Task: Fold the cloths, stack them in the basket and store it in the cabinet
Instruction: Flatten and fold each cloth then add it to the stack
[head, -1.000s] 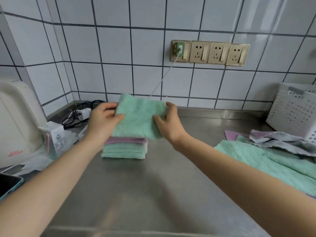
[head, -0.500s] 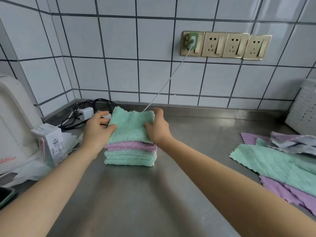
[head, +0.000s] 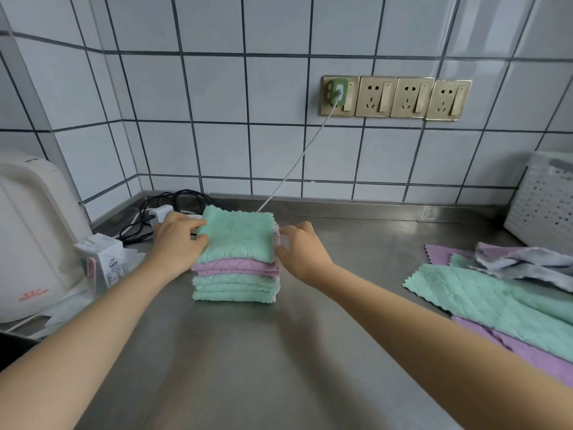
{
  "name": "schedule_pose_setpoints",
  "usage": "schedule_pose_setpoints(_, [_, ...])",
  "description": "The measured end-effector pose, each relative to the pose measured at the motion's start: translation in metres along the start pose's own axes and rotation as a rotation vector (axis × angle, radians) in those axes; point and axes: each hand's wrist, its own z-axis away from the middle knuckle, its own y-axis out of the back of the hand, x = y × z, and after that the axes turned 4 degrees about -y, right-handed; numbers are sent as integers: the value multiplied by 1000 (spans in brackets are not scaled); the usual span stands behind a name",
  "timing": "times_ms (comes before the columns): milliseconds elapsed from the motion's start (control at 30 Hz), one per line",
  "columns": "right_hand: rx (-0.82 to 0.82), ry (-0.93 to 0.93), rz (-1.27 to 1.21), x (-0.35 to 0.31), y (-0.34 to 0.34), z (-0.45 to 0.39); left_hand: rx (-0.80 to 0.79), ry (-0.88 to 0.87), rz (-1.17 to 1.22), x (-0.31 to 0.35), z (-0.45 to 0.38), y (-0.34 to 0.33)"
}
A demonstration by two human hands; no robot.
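Head view, folded green-and-purple cloth stack (head: pixel 235 262), neat

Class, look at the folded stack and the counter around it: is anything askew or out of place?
The top green cloth sits slightly skewed on the stack, leaving a pink edge showing at the right. The basket stands apart at the right, and unfolded cloths lie loose on the counter.

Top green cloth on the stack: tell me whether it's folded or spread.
Folded: the top green cloth lies as a compact square matching the stack.
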Motion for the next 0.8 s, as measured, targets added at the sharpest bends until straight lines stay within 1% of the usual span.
schedule_pose_setpoints(100, [-64,95,88,32,18,47,102,-64,35,15,17,13])
schedule_pose_setpoints(167, [-98,107,116,56,28,73,155,-96,93,25,25,16])
schedule_pose_setpoints(233, [-85,111,121,79,45,102,170,-122,187,48,43,14])
schedule_pose_setpoints(333, [-19,99,147,118,74,137,165,-141,298,86,68,-2])
schedule_pose_setpoints(433, [37,45,172,158,103,160,111,-189,386,121,95,-32])
schedule_pose_setpoints(567, [137,-33,261,211,145,172,33,-380,334,169,118,-77])
schedule_pose_setpoints(667, [241,-101,402,254,183,169,-50,-490,331,208,116,-109])
schedule_pose_setpoints(800, [308,-226,665,306,222,161,-186,-515,376,264,107,-147])
